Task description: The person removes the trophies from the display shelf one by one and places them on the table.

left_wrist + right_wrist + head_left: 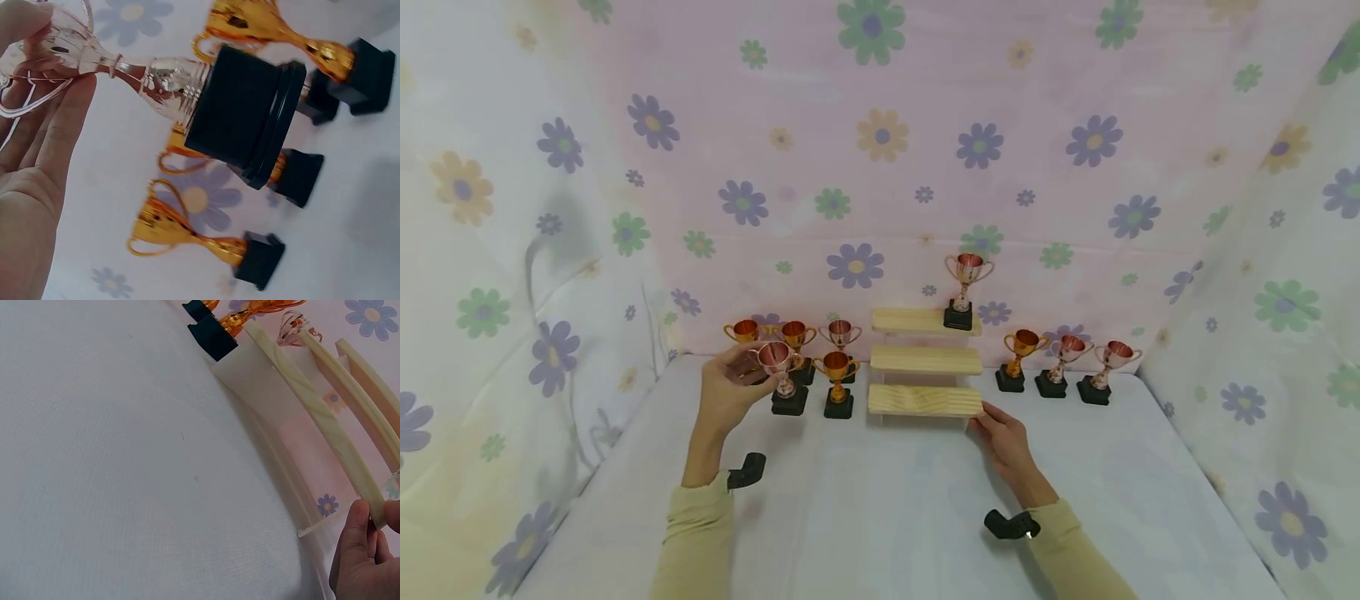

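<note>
My left hand [730, 385] holds a rose-gold trophy cup [785, 385] by its bowl, near the left group of trophies. In the left wrist view, the thumb and fingers of the left hand [37, 169] wrap the bowl of this trophy [175, 87], and its black base faces away from the palm. My right hand [1003, 442] pinches the right end of the lowest wooden step of a three-step display stand [925, 402]. The right wrist view shows thumb and fingers of the right hand [369, 562] on that step's end [325, 425]. Another rose-gold trophy [959, 314] stands on the top step's right end.
Left of the stand are gold trophies [837, 387] and a rose-gold one [840, 335], close together. On its right stand a gold trophy [1015, 367] and two rose-gold trophies [1056, 375]. Flowered cloth [887, 208] hangs behind the white table surface [887, 517].
</note>
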Demonstrator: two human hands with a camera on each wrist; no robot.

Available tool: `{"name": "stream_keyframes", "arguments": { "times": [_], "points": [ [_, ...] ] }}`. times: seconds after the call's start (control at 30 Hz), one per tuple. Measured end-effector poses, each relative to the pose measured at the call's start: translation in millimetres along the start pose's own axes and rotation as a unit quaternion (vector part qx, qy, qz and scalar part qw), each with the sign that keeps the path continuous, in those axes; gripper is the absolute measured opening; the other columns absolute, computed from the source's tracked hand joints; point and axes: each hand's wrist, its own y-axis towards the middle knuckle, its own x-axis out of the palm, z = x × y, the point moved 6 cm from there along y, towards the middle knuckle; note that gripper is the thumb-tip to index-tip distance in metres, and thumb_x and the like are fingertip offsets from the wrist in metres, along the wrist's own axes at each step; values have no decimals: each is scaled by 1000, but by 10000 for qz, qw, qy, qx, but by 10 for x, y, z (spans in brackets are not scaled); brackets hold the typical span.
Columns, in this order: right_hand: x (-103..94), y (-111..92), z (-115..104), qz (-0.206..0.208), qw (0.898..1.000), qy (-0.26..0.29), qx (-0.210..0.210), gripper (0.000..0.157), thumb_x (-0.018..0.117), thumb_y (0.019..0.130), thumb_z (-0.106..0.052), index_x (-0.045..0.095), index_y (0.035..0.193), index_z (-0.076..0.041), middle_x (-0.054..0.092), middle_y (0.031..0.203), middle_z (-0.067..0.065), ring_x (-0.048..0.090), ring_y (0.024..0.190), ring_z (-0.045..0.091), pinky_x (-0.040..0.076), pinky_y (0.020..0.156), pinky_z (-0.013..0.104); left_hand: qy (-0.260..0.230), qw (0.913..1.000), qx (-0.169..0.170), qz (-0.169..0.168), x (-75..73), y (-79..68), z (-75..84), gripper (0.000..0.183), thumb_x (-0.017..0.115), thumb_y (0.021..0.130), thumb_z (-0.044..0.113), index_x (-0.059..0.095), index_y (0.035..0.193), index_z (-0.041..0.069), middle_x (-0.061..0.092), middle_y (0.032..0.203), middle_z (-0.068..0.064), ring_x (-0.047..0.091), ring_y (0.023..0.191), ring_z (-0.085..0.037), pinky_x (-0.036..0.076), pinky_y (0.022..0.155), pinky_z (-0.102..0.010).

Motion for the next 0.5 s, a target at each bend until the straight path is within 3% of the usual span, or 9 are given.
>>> {"name": "stream_keyframes", "arguments": {
  "times": [0.2,0.5],
  "points": [
    [-1,4,6,-72,10000,-11,-39,48,46,109,-9,35,154,2,43,153,21,52,127,21,53,99,19,-249,9974,-597,-318,-5,-45,-359,53,77,78,-18,57,127,-18,72,102,11,70,93,-3,60,81,-19],
    [-3,-7,-5,-84,9999,-27,-107,48,46,109,-9,35,154,3,42,153,22,55,122,17,54,96,17,312,9923,-1132,-404,-21,17,-690,55,81,80,-9,59,130,-10,65,102,2,67,93,-10,59,80,-16]
  ]
}}
